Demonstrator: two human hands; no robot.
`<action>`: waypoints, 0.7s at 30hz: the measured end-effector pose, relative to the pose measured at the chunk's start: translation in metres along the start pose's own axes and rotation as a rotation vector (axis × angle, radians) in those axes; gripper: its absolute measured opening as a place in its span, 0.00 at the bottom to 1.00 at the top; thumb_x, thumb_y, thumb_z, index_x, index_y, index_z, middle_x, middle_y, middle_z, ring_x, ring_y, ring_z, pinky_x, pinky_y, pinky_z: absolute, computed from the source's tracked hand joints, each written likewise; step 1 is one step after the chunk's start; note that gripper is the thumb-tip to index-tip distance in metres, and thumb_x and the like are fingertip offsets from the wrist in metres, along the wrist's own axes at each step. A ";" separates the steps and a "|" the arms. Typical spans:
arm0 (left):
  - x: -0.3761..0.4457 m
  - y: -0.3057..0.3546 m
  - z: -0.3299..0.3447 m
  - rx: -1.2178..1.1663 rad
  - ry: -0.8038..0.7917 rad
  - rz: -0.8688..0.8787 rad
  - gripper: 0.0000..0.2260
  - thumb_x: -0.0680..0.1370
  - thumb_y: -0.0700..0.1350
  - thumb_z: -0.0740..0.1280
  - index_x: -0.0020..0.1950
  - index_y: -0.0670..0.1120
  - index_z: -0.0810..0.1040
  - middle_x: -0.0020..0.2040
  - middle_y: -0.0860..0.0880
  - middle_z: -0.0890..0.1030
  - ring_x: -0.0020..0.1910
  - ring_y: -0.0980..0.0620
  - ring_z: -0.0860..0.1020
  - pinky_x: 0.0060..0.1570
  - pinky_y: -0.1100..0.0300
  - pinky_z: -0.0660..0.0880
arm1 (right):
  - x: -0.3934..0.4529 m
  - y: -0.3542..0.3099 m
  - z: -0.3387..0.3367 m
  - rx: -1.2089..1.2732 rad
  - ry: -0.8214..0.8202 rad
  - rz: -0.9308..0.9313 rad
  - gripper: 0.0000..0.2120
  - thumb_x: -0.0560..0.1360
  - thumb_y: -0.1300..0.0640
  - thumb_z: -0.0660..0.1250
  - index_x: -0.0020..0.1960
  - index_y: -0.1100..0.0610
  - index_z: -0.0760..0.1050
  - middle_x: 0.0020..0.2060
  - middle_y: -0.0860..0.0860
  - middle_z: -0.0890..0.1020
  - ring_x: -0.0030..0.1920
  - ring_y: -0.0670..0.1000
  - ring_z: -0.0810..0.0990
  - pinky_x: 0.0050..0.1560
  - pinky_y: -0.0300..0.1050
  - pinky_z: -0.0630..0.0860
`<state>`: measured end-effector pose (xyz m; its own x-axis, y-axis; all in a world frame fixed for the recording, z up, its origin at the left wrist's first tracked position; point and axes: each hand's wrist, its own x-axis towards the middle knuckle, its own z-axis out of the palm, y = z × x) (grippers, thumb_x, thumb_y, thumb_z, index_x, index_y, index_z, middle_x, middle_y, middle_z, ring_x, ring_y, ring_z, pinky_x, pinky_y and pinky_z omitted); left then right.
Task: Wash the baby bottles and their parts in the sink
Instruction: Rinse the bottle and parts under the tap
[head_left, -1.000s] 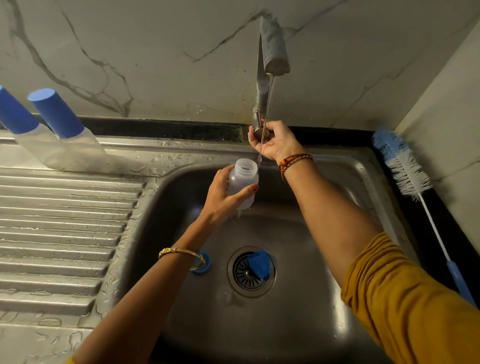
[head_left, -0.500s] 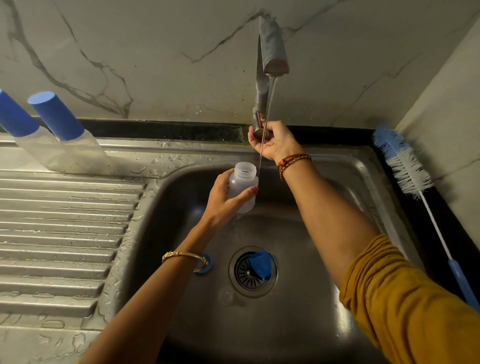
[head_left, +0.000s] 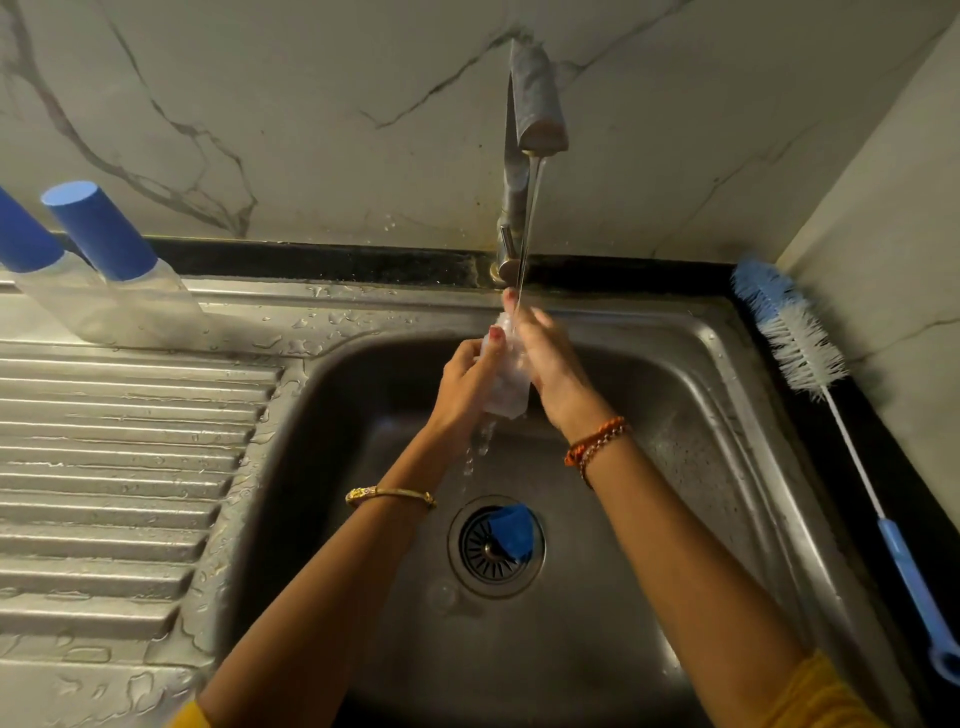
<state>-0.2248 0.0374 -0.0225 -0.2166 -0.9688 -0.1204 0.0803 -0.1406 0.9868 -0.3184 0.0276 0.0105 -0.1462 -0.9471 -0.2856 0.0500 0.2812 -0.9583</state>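
Observation:
A small clear baby bottle (head_left: 506, 387) without its cap is held upright under the thin water stream from the tap (head_left: 535, 98), over the steel sink (head_left: 691, 374). My left hand (head_left: 467, 379) grips the bottle from the left. My right hand (head_left: 550, 358) wraps it from the right, fingers over its neck. Water runs off the bottle's base into the basin. A blue bottle part (head_left: 511, 530) lies on the drain strainer (head_left: 480, 551). The bottle's mouth is hidden by my fingers.
Two clear bottles with blue caps (head_left: 101, 234) stand on the ridged draining board (head_left: 104, 467) at the left. A blue and white bottle brush (head_left: 810, 364) lies on the dark counter right of the sink. The marble wall rises behind the tap.
My right hand left the tap lever and came down onto the bottle. The bottle moved right, under the stream, and both hands now hold it.

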 end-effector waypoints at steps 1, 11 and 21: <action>0.001 0.002 0.005 -0.023 -0.001 -0.011 0.14 0.80 0.53 0.56 0.61 0.45 0.68 0.53 0.44 0.75 0.48 0.48 0.77 0.37 0.61 0.77 | -0.004 0.001 0.000 -0.003 0.022 -0.041 0.19 0.73 0.43 0.65 0.58 0.53 0.71 0.48 0.47 0.76 0.50 0.47 0.75 0.43 0.40 0.73; 0.000 0.021 0.033 -0.353 0.485 0.052 0.07 0.80 0.45 0.56 0.45 0.48 0.72 0.44 0.47 0.75 0.39 0.54 0.75 0.29 0.67 0.74 | -0.001 -0.026 0.015 0.357 0.238 -0.008 0.10 0.73 0.59 0.69 0.54 0.57 0.75 0.42 0.49 0.77 0.42 0.47 0.76 0.35 0.37 0.74; 0.009 0.040 -0.012 -0.593 -0.466 -0.665 0.13 0.67 0.53 0.64 0.38 0.43 0.78 0.31 0.46 0.79 0.22 0.51 0.77 0.14 0.69 0.68 | -0.009 -0.059 -0.014 -0.267 -0.768 -0.528 0.11 0.65 0.66 0.67 0.43 0.54 0.74 0.38 0.43 0.79 0.43 0.41 0.78 0.44 0.35 0.75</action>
<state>-0.2117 0.0208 0.0147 -0.7425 -0.4981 -0.4478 0.2486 -0.8257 0.5063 -0.3339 0.0217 0.0698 0.6047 -0.7775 0.1727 -0.0770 -0.2729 -0.9590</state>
